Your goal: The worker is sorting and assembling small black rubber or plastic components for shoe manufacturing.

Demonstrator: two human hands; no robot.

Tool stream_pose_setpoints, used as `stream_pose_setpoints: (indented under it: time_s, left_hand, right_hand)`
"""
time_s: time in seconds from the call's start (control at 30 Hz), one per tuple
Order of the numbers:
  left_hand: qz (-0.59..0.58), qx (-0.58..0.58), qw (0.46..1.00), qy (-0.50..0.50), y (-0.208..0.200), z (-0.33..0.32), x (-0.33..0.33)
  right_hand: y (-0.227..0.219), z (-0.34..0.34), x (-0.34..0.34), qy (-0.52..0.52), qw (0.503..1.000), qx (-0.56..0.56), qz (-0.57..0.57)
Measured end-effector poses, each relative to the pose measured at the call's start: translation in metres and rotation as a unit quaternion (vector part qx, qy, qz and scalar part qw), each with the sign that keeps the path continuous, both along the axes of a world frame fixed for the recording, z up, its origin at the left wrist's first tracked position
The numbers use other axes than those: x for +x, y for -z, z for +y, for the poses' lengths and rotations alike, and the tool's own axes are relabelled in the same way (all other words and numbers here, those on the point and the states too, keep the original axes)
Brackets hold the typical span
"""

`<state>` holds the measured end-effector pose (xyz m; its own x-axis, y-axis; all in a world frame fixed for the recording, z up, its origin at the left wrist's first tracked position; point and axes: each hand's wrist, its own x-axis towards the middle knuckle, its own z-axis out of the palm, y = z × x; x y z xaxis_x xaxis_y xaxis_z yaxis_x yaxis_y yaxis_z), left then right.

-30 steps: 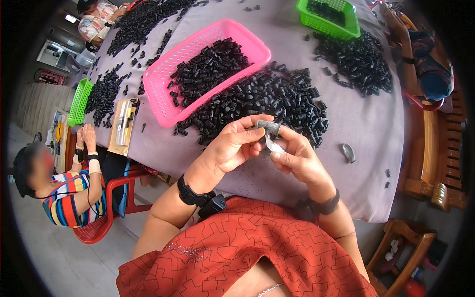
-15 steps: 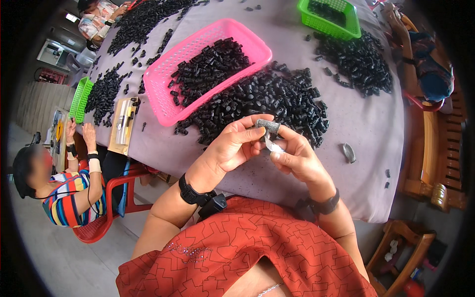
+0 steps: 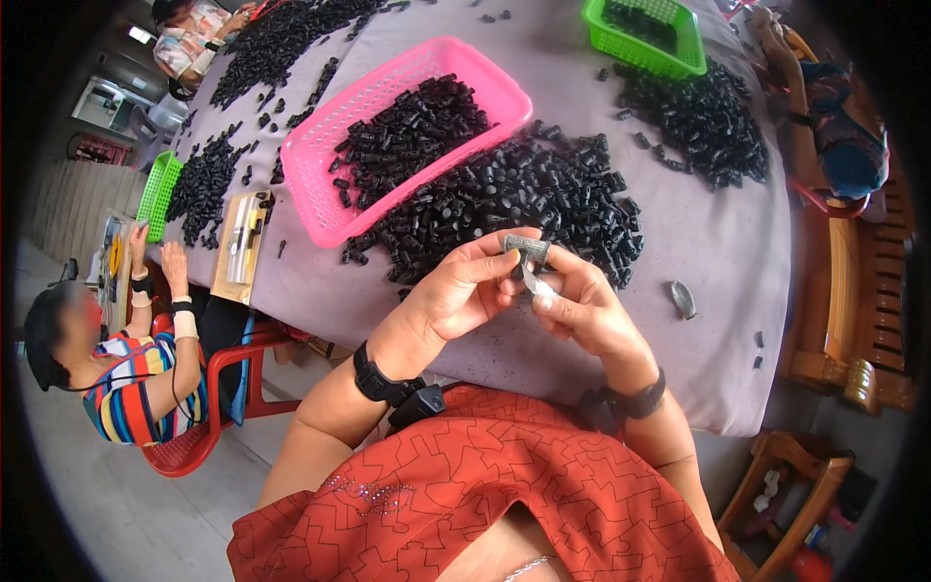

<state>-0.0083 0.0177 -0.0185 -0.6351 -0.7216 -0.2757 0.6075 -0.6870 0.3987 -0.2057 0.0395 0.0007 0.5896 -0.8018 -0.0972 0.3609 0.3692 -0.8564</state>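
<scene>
Close together above the table's near edge, my hands work on one small piece. My left hand [image 3: 464, 281] pinches a grey, rough-looking short tube [image 3: 527, 249] between thumb and fingers. The tube meets the index fingertip of my right hand [image 3: 587, 308]; whether it sits around that finger I cannot tell. Between my right thumb and fingers is a thin whitish strip [image 3: 537, 284], partly hidden. Just beyond my hands spreads a heap of small black cylindrical parts [image 3: 543, 194]. A grey oval piece [image 3: 684, 300] lies on the cloth to the right.
A pink basket [image 3: 308, 202] holds more black parts. Green baskets [image 3: 648, 54] stand at the far right and left beside other heaps. A tray with tools [image 3: 242, 247] lies at the left. Co-workers sit around the table, one on a red chair [image 3: 218, 388].
The whitish strip and my right thumb have shifted very slightly; my grip on the grey tube looks the same. The co-worker's hands at the left have moved a little.
</scene>
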Motion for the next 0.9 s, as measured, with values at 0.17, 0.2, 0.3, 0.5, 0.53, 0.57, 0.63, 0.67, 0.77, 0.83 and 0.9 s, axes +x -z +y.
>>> stream_pose_setpoints:
  time_s: [0.17,0.2,0.3,0.5,0.53,0.57,0.63,0.67,0.77,0.83,0.9]
  left_hand:
    - [0.002,0.001,1.000,0.003,0.003,0.000,0.000]
    - [0.008,-0.001,1.000,0.010,0.003,0.000,0.000]
    - [0.003,-0.007,1.000,0.020,0.001,0.001,-0.001]
    - [-0.062,-0.066,0.996,0.003,-0.008,-0.004,0.008]
    - [-0.073,-0.103,0.992,-0.009,-0.008,-0.012,0.016]
    - [-0.068,-0.106,0.991,-0.046,-0.014,-0.023,0.025]
    - [-0.100,-0.148,0.971,-0.160,-0.044,-0.045,0.045]
    - [-0.134,-0.185,0.946,-0.231,-0.060,-0.056,0.052]
    - [-0.300,-0.275,0.820,-0.403,-0.080,-0.067,0.070]
    - [-0.373,-0.330,0.780,-0.378,-0.067,-0.060,0.068]
    - [-0.416,-0.411,0.761,-0.280,-0.049,-0.048,0.058]
  right_hand:
    - [0.002,0.000,0.000,0.006,1.000,0.000,0.007]
    - [0.003,-0.001,0.000,0.007,1.000,0.002,0.011]
    - [0.009,-0.003,-0.002,0.012,1.000,0.015,0.020]
    - [0.005,-0.002,-0.001,0.014,1.000,0.007,0.004]
    - [0.004,-0.002,0.000,0.011,1.000,0.004,0.006]
    - [0.005,-0.001,0.001,0.045,0.999,0.003,0.002]
    - [0.009,-0.002,0.001,0.094,0.995,-0.004,-0.008]
    - [0.011,-0.003,-0.001,0.096,0.995,-0.005,-0.007]
    - [0.013,-0.005,-0.002,0.097,0.995,0.009,-0.024]
    - [0.014,-0.006,0.000,0.100,0.995,0.013,-0.016]
    - [0.014,-0.005,0.001,0.107,0.994,0.019,-0.007]
